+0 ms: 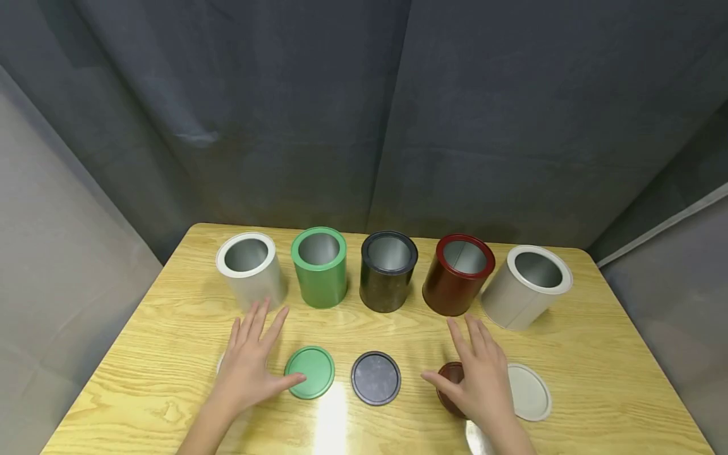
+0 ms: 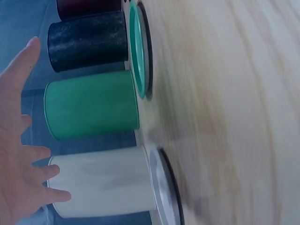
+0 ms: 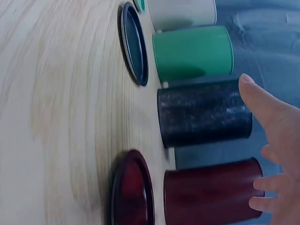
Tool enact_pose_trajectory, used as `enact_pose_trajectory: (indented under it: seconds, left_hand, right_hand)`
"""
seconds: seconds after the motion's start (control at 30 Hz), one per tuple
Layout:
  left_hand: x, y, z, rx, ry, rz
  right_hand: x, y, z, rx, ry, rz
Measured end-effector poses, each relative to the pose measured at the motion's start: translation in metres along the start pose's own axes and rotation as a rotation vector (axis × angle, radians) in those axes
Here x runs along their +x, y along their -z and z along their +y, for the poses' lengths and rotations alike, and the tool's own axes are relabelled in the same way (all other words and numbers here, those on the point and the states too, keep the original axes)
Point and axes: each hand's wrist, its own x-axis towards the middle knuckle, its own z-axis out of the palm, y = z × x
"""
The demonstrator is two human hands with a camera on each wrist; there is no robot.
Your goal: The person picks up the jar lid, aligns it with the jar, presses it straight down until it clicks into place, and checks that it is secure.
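My left hand (image 1: 247, 368) hovers with fingers spread, holding nothing, over a mostly hidden white lid (image 2: 164, 190). Its thumb overlaps the green lid (image 1: 316, 368) in the head view. Held out over the dark red lid (image 1: 449, 404), my right hand (image 1: 480, 376) also has its fingers extended and grips nothing. Between the hands lies a black lid (image 1: 376, 378); a cream lid (image 1: 529, 393) is right of the right hand. Behind them stand lidless cans in a row: white (image 1: 258, 284), green (image 1: 322, 285), black (image 1: 385, 289), dark red (image 1: 452, 292) and cream (image 1: 512, 302).
The wooden table (image 1: 603, 379) has its far edge just behind the cans. Grey curtains (image 1: 296, 114) hang at the back and both sides. A shiny pale object (image 1: 476, 439) shows partly below the right wrist; its kind is unclear.
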Motion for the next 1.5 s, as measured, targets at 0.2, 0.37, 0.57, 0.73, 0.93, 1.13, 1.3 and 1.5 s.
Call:
enact_pose_trajectory:
  seconds: [0.2, 0.37, 0.57, 0.73, 0.93, 1.13, 1.3, 1.5]
  left_hand:
    - [-0.003, 0.006, -0.009, -0.047, -0.051, 0.091]
    - [-0.007, 0.011, -0.017, -0.082, -0.051, 0.108]
    - [-0.012, 0.016, -0.032, -0.154, -0.053, 0.078]
    - [-0.017, 0.019, -0.04, -0.223, -0.025, 0.029]
    - [-0.021, 0.023, -0.048, -0.257, 0.009, 0.001]
    - [-0.028, 0.026, -0.06, -0.269, 0.08, -0.038]
    - [-0.032, 0.025, -0.068, -0.26, 0.087, -0.043]
    - [-0.036, 0.024, -0.075, -0.253, 0.09, -0.058]
  right_hand:
    - [0.007, -0.01, -0.011, 0.077, 0.04, 0.012]
    - [0.013, -0.021, -0.022, 0.155, 0.081, 0.018]
    - [0.019, -0.03, -0.04, 0.218, 0.074, -0.045]
    - [0.025, -0.037, -0.054, 0.254, 0.092, -0.07]
    - [0.032, -0.047, -0.069, 0.298, 0.115, -0.108]
    - [0.038, -0.058, -0.081, 0.315, 0.16, -0.153]
    - [0.04, -0.065, -0.09, 0.351, 0.193, -0.148]
    - [0.042, -0.072, -0.098, 0.356, 0.217, -0.158]
